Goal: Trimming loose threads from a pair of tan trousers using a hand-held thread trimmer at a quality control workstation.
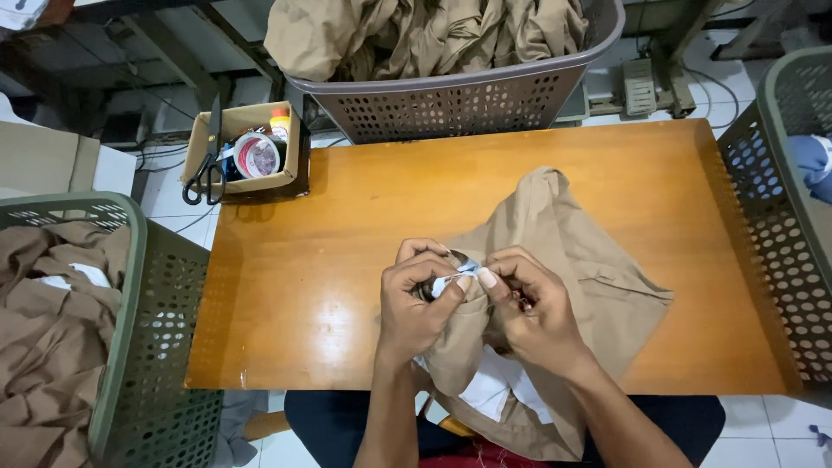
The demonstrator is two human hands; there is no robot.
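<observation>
Orange-varnished wood is filling the middle of the view: a worktable (347, 260) is standing on a pale tiled floor, with perforated laundry baskets crowding it on three sides. A grey basket (459, 100) at the far edge is heaped with tan cloth, a green basket (130, 347) at the left is holding more of the same brown fabric, and another green basket (771, 217) is leaning in from the right. A small cardboard box (247, 152) is sitting off the far-left corner, with black scissors (208, 165) hanging over its side.

On the near half of the table a tan garment (589, 269) is lying crumpled, its lower part trailing off the edge toward the person's lap. Both hands are meeting over a bunched fold of it. The left hand (416, 299) is curling closed, fingers pinching a small white tag (446, 284) against the cloth; the right hand (529, 308) is likewise closed, thumb and forefinger nipping the fabric just beside that tag. A small metal tool seems to be glinting between them, though I cannot tell what it is.

Judging by this, fine work at the label is under way, calling for a steady pinch and short, careful movements
</observation>
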